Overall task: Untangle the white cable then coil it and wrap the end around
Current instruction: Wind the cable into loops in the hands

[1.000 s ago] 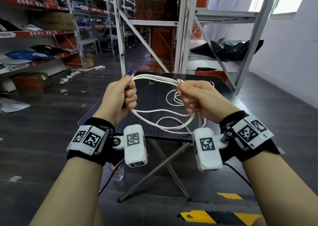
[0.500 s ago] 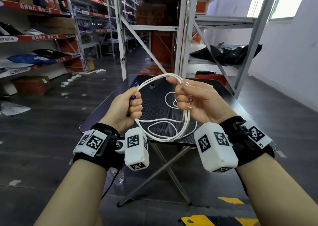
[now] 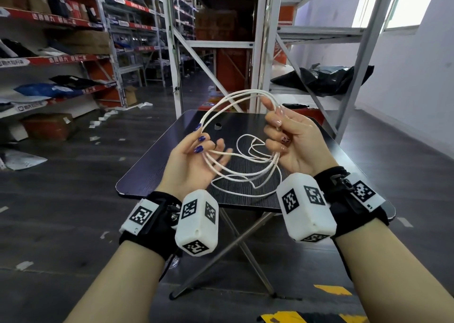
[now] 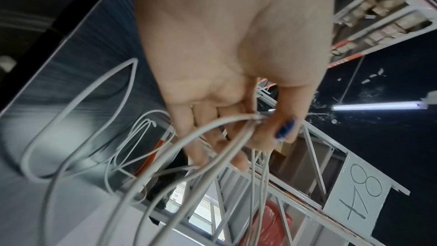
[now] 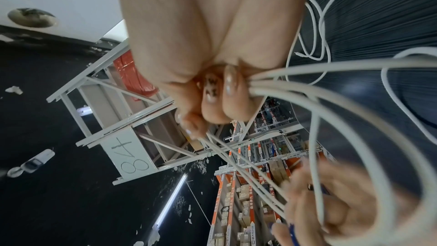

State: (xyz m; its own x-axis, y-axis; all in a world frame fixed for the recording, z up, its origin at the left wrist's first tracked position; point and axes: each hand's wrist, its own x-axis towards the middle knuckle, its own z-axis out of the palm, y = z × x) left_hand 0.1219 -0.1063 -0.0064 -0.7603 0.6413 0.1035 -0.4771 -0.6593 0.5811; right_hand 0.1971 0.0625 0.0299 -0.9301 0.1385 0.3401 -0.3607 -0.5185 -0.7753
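The white cable [image 3: 248, 92] hangs in several loops between both hands above a dark folding table [image 3: 152, 175]. My left hand [image 3: 208, 148] is palm up with its fingers mostly stretched out. In the left wrist view the left hand [image 4: 267, 128] pinches the cable [image 4: 254, 119] between thumb and forefinger. My right hand [image 3: 277, 131] grips the other side of the loops. Its fingers [image 5: 220, 100] are curled tight round the cable [image 5: 295, 91]. The rest of the cable lies in loose curls on the tabletop, with a plug end showing in the right wrist view.
A small black ring [image 3: 218, 126] lies on the table's far part. Grey metal racks [image 3: 267, 52] stand right behind the table, with a black bag [image 3: 324, 77] on a shelf to the right. Paper scraps litter the floor at left. A yellow-black floor mark [image 3: 331, 289] lies near my feet.
Both hands have risen and turned palms toward me. The loops, stretched flat a second ago, now stand as a tall round hoop. My left fist has loosened to a thumb pinch.
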